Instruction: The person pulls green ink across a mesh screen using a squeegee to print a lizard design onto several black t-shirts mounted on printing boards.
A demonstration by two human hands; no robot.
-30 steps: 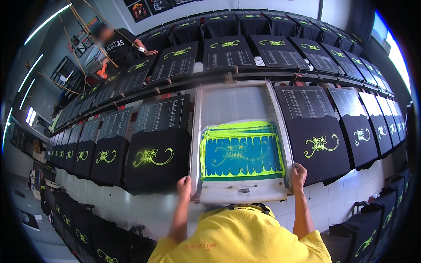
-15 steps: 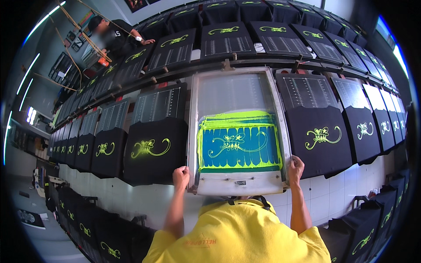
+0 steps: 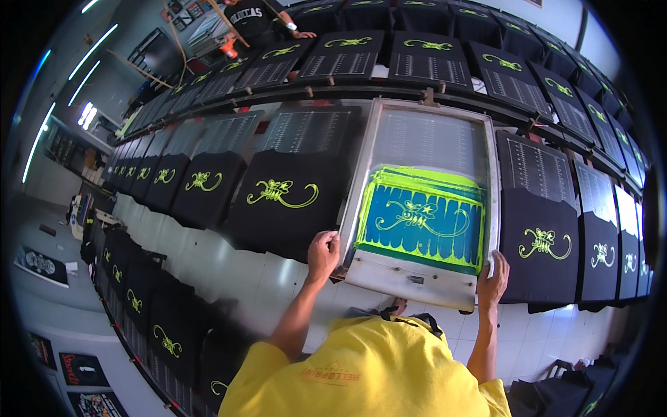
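Note:
A screen printing frame with pale rails lies among the rows of black shirts, right of the middle. Its lower mesh holds a blue stencil area streaked with bright yellow-green ink, thickest along the far side. A curly floral design shows in the blue. My left hand is closed on the frame's near left side, fingers curled at the rail. At the near right side, my right hand grips the other rail. What lies under the frame is mostly hidden.
Black shirts with yellow-green prints lie on boards left and right of the frame. A wooden rail with pegs runs behind. Across it, another person stands beside a farther row. More printed shirts lie at the lower left.
The view has turned, so the frame, shirts and other person appear farther right. The frame looks more tilted in the picture. Both hands keep hold of its sides.

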